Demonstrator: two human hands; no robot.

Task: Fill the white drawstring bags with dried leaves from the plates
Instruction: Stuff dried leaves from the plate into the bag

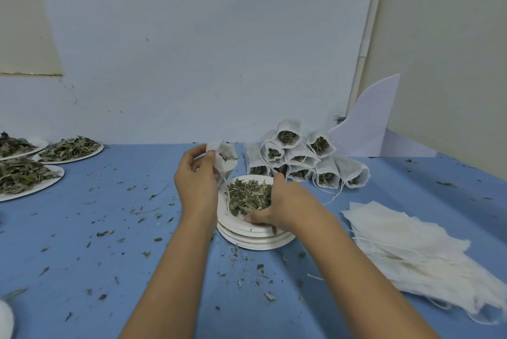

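Well off to the left of my left hand (196, 177), three plates (41, 186) sat heaped with dried leaves, untouched as far as I could judge. That hand pinched a white bag (226, 160) by its mouth, thumb and fingers curled on the cloth. It held the bag up just past the far edge of a stack of plates (255, 242). Only a few scraps showed inside, so I took this bag as barely started. The leaves (247, 196) on the top plate lay between my hands. My right hand (285, 201) was cupped round their right side, thumb low on the near rim, gathering a clump.

Beyond the right hand a dozen or so filled bags (301, 157) were piled, mouths open and strings undrawn. To its right a thick stack of empty bags (406, 240) lay flat on the bench (109, 229). By my reckoning, plenty was left to do. I could read no label, brand or writing anywhere.
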